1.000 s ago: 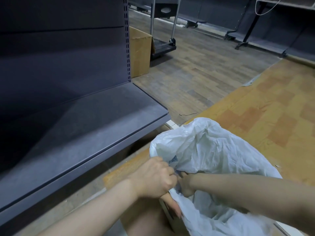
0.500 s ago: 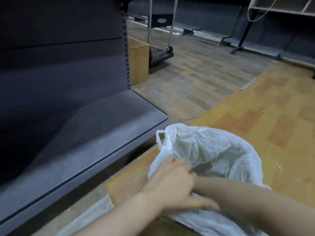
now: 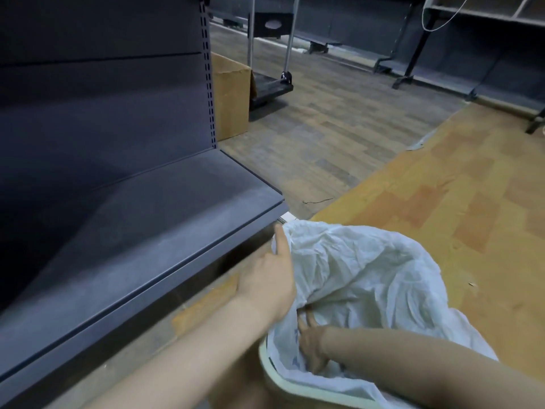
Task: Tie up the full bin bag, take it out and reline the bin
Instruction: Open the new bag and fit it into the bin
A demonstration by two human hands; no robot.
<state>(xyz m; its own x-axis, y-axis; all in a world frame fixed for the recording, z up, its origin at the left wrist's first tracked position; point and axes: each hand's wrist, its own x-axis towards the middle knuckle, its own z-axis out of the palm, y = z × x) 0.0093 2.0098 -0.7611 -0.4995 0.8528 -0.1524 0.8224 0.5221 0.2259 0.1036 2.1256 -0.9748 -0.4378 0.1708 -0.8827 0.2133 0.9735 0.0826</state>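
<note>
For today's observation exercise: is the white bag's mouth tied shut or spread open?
Spread open: the white bag billows loose over the bin rim, with the right hand inside it.

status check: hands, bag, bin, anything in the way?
Left hand holds white bag edge; right hand inside, grip unclear. Bag over bin rim. Shelf close left.

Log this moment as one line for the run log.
stage: relining bin | left hand: holds bag edge up | right hand: inside white bag, pressing | bin rim: partly covered
</note>
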